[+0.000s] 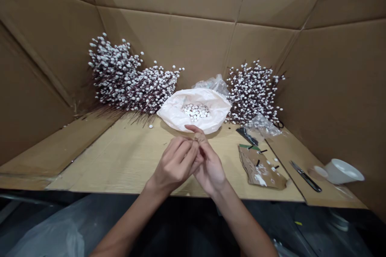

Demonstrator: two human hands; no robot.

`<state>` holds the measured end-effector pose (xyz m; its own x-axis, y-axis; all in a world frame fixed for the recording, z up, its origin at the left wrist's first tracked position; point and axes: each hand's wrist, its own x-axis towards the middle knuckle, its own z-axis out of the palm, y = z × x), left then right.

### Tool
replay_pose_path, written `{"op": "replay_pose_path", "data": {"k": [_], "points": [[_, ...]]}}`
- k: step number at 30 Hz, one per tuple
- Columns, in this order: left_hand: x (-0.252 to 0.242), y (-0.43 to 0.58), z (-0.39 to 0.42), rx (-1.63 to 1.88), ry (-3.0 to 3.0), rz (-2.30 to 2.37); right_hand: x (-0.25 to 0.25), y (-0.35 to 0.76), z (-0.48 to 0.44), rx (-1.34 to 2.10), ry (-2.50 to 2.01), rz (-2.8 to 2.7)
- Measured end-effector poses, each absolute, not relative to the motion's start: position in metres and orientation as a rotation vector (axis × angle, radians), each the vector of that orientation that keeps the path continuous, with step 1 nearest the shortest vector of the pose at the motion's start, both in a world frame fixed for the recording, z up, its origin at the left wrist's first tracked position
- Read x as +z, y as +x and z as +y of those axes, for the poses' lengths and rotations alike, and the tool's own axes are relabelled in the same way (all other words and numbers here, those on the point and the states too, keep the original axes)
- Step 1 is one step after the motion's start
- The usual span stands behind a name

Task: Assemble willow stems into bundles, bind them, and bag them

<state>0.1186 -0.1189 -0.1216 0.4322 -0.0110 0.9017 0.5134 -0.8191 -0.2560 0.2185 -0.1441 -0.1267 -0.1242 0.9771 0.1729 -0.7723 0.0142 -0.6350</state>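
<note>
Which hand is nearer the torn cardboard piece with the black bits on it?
Right. The right hand is to the left of the cardboard piece, not touching it; the left hand is farther left, on the right hand's far side.

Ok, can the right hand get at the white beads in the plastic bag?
Probably yes: nothing lies between the right hand and the open plastic bag, and the white beads sit uncovered inside.
</note>
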Motion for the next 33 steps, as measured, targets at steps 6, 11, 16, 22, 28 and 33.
{"op": "replay_pose_path", "data": {"k": [6,11,16,22,28,33], "points": [[-0.116,0.111,-0.121,-1.427,-2.385,-0.452,-0.133,0.222,-0.117,1.258,-0.612,-0.775],[-0.102,0.096,-0.101,-1.956,-2.315,-0.862,-0.138,0.233,-0.098,1.067,-0.821,-1.027],[-0.084,0.086,-0.056,-2.312,-2.313,-1.263,-0.138,0.241,-0.080,0.961,-0.951,-1.171],[-0.098,0.060,-0.037,-1.474,-3.131,-1.702,-0.164,0.247,-0.063,0.927,-1.138,-1.468],[-0.140,0.045,-0.050,-0.865,-3.461,-1.894,-0.182,0.251,-0.056,0.895,-1.167,-1.913],[-0.155,0.042,-0.059,-0.939,-3.382,-1.980,-0.176,0.247,-0.055,0.900,-1.032,-2.234]]}}
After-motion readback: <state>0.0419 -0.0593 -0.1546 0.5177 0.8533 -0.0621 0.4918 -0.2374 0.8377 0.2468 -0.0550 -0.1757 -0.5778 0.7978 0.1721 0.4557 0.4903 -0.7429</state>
